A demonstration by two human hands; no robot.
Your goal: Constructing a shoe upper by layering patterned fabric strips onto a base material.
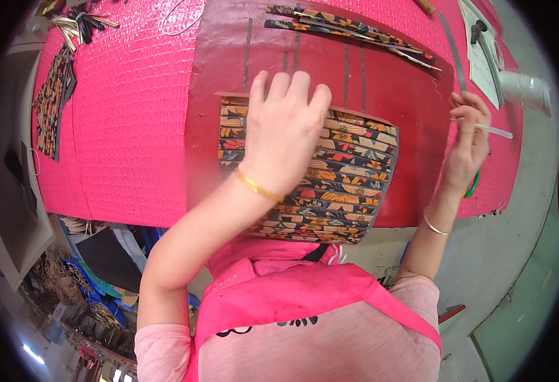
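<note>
White paper sheet (481, 63), upper right

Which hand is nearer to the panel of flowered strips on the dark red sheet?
Left. The left hand lies flat on the flowered strip panel, pressing it. The right hand is off to the panel's right, apart from it, holding a thin white stick.

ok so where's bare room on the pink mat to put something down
The widest bare patch of the pink textured mat lies between the dark red board and the patterned strips at the left edge. The board is crowded: the floral strip panel under the left hand, loose strips above.
</note>
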